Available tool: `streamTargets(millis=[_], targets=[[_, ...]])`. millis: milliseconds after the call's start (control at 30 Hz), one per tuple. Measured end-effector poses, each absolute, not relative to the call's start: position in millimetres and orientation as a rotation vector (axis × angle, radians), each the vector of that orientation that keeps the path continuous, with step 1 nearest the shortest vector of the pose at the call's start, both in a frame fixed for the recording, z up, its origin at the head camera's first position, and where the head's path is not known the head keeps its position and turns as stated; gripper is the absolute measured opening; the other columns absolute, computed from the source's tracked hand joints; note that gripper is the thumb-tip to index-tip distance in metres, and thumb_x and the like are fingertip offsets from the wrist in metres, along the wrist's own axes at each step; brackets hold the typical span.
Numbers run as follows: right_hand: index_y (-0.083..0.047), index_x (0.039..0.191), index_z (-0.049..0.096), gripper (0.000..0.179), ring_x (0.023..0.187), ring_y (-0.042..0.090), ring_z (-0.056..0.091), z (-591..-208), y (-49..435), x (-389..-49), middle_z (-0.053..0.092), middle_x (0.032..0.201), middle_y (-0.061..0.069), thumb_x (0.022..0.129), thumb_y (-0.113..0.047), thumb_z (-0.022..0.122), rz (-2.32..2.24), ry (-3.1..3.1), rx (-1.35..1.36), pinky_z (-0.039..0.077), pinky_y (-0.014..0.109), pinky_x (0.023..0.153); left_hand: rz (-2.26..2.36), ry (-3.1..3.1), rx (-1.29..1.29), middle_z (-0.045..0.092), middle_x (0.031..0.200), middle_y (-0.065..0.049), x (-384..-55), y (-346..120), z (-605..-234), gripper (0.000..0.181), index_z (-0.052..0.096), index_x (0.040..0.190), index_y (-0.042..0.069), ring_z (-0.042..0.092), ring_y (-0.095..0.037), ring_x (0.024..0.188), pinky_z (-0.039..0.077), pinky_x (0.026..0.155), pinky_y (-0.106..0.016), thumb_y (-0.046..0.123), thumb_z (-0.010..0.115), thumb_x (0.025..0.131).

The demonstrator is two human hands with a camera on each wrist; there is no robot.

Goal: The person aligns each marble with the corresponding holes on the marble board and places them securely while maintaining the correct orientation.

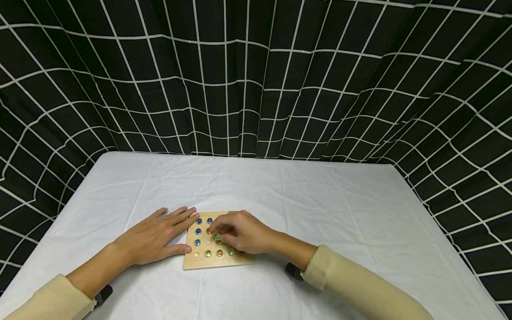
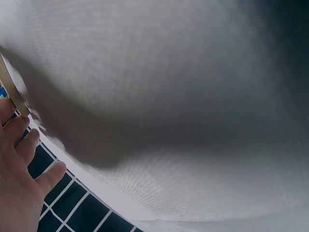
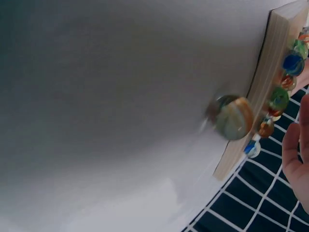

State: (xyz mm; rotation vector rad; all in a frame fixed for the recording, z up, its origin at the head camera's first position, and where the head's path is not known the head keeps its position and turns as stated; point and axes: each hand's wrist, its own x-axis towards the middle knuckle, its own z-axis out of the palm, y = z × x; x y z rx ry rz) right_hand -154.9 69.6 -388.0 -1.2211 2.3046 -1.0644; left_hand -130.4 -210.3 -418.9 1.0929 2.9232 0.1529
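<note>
A square wooden board (image 1: 214, 263) with rows of round hollows lies on the cloth, several glass marbles seated in it. Blue marbles (image 1: 198, 231) line its left column. Along the front row are a yellow-green marble (image 1: 208, 254), an orange one (image 1: 219, 253) and a green one (image 1: 230, 252). My left hand (image 1: 160, 235) lies flat with spread fingers, its fingertips and thumb at the board's left edge. Over the middle of the board, my right hand (image 1: 250, 233) pinches a green marble (image 1: 217, 237) between thumb and fingers. This hand hides the board's right part.
A loose marble with an orange stripe (image 3: 234, 117) rests on the cloth close beside the board's edge in the right wrist view. White cloth (image 1: 320, 200) covers the table. A black curtain with white grid lines (image 1: 248, 89) hangs behind and along both sides.
</note>
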Motion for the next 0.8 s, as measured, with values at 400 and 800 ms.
streamTargets(millis=[400, 800], targets=[[-0.008, 0.113, 0.070, 0.021, 0.079, 0.000, 0.056, -382.4, 50.7, -156.8, 0.073, 0.102, -0.002, 0.093, -0.001, 0.068, -0.905, 2.381, -1.271, 0.053, 0.022, 0.075, 0.159, 2.916, 1.088, 0.036, 0.159, -0.004, -130.5, -211.3, -419.3, 0.080, 0.038, 0.155, 0.015, 0.035, -0.025, 0.145, 0.032, 0.110, -0.060, 0.070, 0.040, 0.096], [-0.008, 0.113, 0.071, 0.021, 0.093, -0.001, 0.061, -390.2, 46.0, -157.5, 0.072, 0.104, -0.005, 0.094, -0.002, 0.067, -0.850, 2.382, -1.307, 0.049, 0.015, 0.084, 0.162, 2.903, 1.088, 0.034, 0.160, -0.005, -131.4, -211.3, -418.4, 0.081, 0.036, 0.155, 0.014, 0.034, -0.026, 0.145, 0.032, 0.110, -0.061, 0.069, 0.038, 0.097]])
